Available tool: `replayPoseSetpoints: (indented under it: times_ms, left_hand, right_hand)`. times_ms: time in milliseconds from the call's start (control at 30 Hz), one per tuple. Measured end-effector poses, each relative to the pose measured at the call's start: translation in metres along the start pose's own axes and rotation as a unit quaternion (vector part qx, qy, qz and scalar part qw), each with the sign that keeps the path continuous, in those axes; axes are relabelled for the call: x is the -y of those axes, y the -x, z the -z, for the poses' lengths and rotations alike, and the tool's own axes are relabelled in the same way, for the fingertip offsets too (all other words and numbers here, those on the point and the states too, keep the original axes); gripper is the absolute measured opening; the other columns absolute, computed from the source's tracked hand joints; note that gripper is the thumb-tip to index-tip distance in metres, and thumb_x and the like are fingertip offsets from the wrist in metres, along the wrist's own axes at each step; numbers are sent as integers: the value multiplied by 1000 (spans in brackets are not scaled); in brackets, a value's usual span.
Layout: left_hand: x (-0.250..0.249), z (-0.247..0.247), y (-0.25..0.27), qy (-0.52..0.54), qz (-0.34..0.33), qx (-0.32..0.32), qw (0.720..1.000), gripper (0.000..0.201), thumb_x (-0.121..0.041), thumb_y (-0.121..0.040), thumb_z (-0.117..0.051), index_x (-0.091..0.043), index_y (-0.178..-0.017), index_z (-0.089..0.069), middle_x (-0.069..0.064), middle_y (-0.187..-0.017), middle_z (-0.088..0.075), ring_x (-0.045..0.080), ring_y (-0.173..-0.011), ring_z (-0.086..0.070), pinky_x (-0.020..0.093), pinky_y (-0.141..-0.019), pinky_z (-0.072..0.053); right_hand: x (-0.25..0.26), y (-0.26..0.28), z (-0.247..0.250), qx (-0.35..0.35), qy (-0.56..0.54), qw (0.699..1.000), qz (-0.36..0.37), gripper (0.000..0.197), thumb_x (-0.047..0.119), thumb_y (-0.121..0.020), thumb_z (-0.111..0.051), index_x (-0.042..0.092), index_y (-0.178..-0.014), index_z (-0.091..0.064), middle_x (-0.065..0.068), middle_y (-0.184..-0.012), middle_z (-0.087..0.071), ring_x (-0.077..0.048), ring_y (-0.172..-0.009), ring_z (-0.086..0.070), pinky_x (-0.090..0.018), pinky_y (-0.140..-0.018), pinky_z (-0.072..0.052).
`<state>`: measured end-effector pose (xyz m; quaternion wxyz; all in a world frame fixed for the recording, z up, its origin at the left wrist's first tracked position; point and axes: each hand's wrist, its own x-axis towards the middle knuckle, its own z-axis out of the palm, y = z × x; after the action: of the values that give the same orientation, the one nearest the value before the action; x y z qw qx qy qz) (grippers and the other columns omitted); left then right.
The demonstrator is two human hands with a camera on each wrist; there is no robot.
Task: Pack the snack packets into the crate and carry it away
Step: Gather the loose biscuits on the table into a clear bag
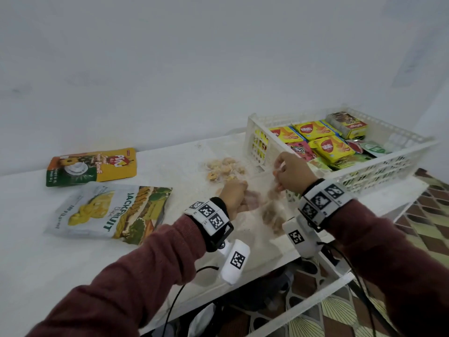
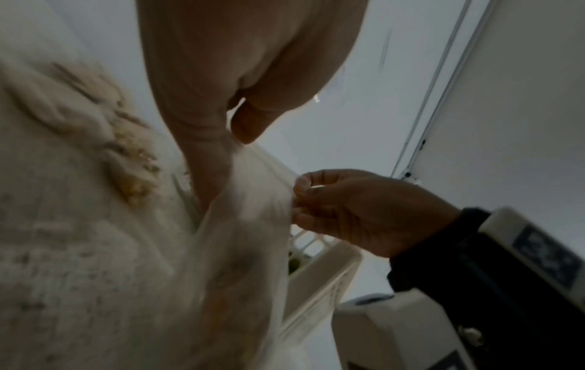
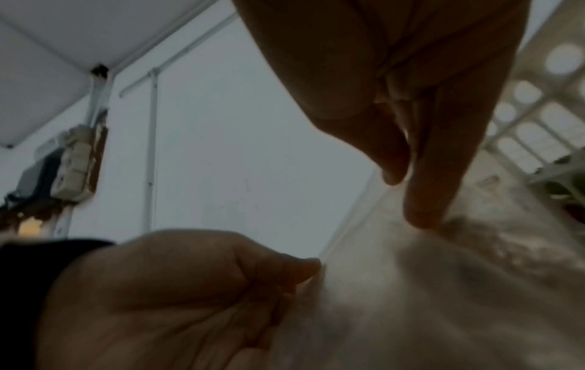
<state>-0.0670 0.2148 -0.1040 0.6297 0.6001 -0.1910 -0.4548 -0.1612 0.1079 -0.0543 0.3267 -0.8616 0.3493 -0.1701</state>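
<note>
both hands are on a clear plastic bag of biscuits [image 1: 245, 188] that lies on the white table [image 1: 48, 259], just left of the white crate [image 1: 388, 176]. the left hand [image 1: 233, 193] has its thumb and fingers curled in a pinch on the bag's film near the middle of the table; the left wrist view shows the thumb and forefinger [image 2: 215, 140] closed on the crumpled plastic. the right hand [image 1: 294, 173] is a little farther and to the right, close against the crate's near left corner, its fingers curled and pinching another part of the same film; the right wrist view shows a fingertip [image 3: 424, 215] pressed into the blurred plastic. the film is stretched between the two hands, and the bag's outline is hard to make out because it is transparent and blurred. some pale biscuits [image 1: 223, 167] show through it on the far side of the hands.

the crate sits at the right end of the table and already holds yellow wafer packets [image 1: 330, 147], a red packet and green ones, packed flat.

to the left on the table lie two more packets, well apart from the hands: a jackfruit chips bag [image 1: 109, 212] nearer, and a yellow and green biscuit pouch [image 1: 92, 170] farther back, beside the wall [image 1: 170, 69].

both wrists wear bands with black and white markers, over dark red sleeves [image 1: 150, 268].
</note>
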Motion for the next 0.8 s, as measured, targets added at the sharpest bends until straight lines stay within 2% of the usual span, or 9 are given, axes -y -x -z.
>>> replayPoseSetpoints:
  times_ms: [33,100,200,267,333,400,467,600,800]
  left_hand:
    - [3,-4,-6,-23,31,0,999,19,-11,-100,-31,-4,-89,-45,1,-49,-64,15,-47,-62,23,-50,-54]
    - [9,-12,-15,-61,81,-9,995,25,-8,-98,-33,-7,-77,-46,2,-47,-59,15,-46,-57,23,-48,-52]
    - [14,-18,-35,-163,70,-30,984,31,1,-95,-36,-9,-66,-42,4,-55,-51,12,-49,-50,24,-54,-50]
    - [13,-19,-47,-260,56,-31,964,30,2,-93,-41,-12,-66,-42,2,-69,-46,10,-60,-46,29,-74,-51]
    - [7,-19,-52,-297,60,-37,952,14,-1,-93,-43,-3,-86,-55,8,-87,-57,17,-73,-54,31,-85,-49]
    - [3,-14,-58,-385,50,-29,921,31,-7,-93,-45,7,-120,-52,20,-124,-54,28,-106,-57,33,-96,-44]
    - [-2,-12,-59,-440,51,-14,896,47,-13,-95,-45,3,-138,-35,18,-146,-34,30,-130,-40,35,-107,-36]
    - [-12,-9,-55,-482,47,-7,875,61,-24,-95,-47,-2,-145,-19,13,-153,-23,27,-138,-29,35,-113,-28]
    - [-24,-16,-11,-680,-19,92,727,69,-36,-94,-47,-11,-148,-12,9,-156,-12,22,-142,-18,33,-114,-18]
  right_hand:
    - [-2,-2,-2,9,52,999,-13,11,1,-90,-45,9,-95,-50,-21,-102,-61,-33,-88,-63,-43,-84,-52]
    - [-5,-4,-5,39,167,984,-40,36,2,-92,-42,3,-128,-38,-21,-121,-53,-33,-110,-54,-36,-87,-44]
    - [-13,-2,-9,111,216,969,-36,61,5,-91,-46,3,-143,-13,-22,-120,-54,-32,-106,-56,-33,-75,-43]
    - [-24,-1,-14,168,253,952,-38,72,15,-91,-51,6,-146,-5,-24,-133,-42,-33,-117,-49,-35,-87,-45]
    - [-31,6,-17,198,289,935,-51,76,25,-93,-50,10,-147,2,-26,-151,-10,-34,-137,-27,-39,-108,-31]
    - [-35,14,-19,205,298,931,-50,74,28,-96,-43,11,-148,7,-23,-152,14,-33,-143,-11,-39,-114,-19]
    - [-37,18,-21,206,299,931,-45,70,26,-98,-38,9,-147,10,-22,-151,22,-34,-143,-5,-39,-115,-16]
    - [-38,7,-27,225,289,929,-46,65,27,-100,-31,11,-147,10,-18,-151,25,-34,-144,3,-42,-115,-11]
    - [-42,1,-23,255,290,922,14,59,32,-100,-30,12,-148,-2,-14,-155,10,-31,-144,-5,-43,-116,-13]
